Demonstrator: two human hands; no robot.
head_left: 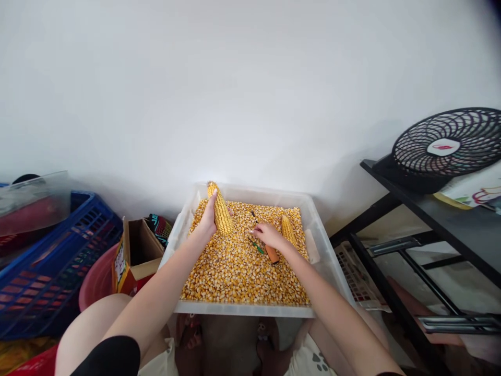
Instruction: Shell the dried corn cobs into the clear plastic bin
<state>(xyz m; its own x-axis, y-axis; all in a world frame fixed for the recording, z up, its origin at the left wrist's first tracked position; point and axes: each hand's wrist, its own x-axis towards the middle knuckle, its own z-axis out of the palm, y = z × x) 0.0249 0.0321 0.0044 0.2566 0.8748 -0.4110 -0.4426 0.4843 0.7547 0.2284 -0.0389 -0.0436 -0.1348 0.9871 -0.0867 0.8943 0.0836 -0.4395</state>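
Note:
A clear plastic bin (319,235) full of loose yellow corn kernels (238,269) stands in front of me. My left hand (208,219) grips a whole corn cob (221,211), held tilted against the bin's far left part. My right hand (268,235) rests on the kernels and closes on a tool with an orange handle (272,254); its thin tip points up toward the far side. A second corn cob (288,230) lies on the kernels just right of that hand.
A blue crate (47,261), a pink basin (96,284) and an open cardboard box (136,250) sit to the left. A black metal shelf (430,209) with a black fan (450,146) stands on the right. A white wall lies behind the bin.

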